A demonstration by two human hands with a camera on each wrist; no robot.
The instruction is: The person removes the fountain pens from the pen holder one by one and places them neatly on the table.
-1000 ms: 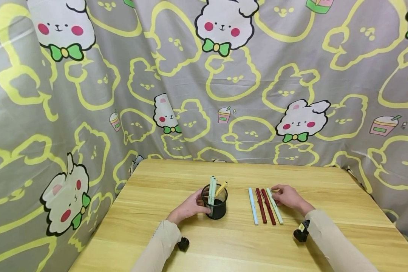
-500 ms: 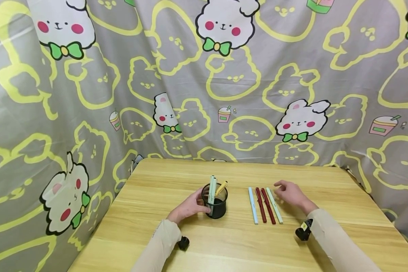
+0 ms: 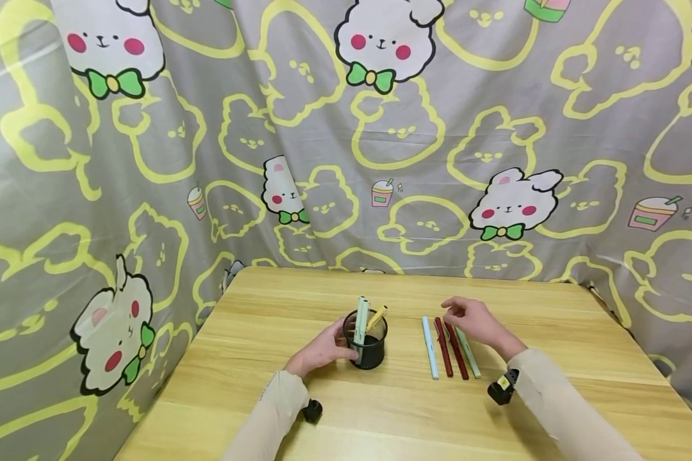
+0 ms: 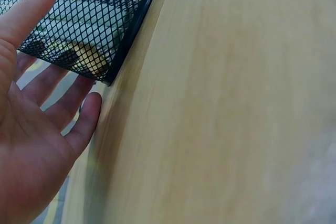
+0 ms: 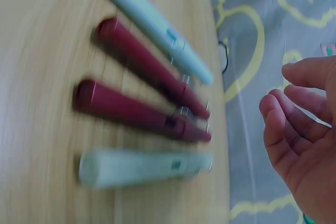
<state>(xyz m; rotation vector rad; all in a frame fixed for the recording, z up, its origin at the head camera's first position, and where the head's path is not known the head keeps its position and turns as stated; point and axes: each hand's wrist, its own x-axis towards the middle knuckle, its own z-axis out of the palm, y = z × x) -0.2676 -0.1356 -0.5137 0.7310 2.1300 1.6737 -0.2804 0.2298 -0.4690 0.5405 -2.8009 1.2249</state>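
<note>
Left grip [image 3: 321, 349] wrapped round the black mesh pen cup [image 3: 370, 356]! Right grip [image 3: 477, 322], fingers loosely apart, hovers by the far ends of two dark-red pens [image 3: 457, 353] and a pale-green pen [image 3: 469, 360], light-blue pen [image 3: 430, 349] to its left. Broad desk [image 3: 582, 358] opens rightward of it, far edge [image 3: 438, 280] beyond.

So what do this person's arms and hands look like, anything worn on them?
Plain cream sleeves reach both wrists. The left hand and right hand are ungloved. A small black device sits at each wrist; the right one bears a pale patch.
</note>
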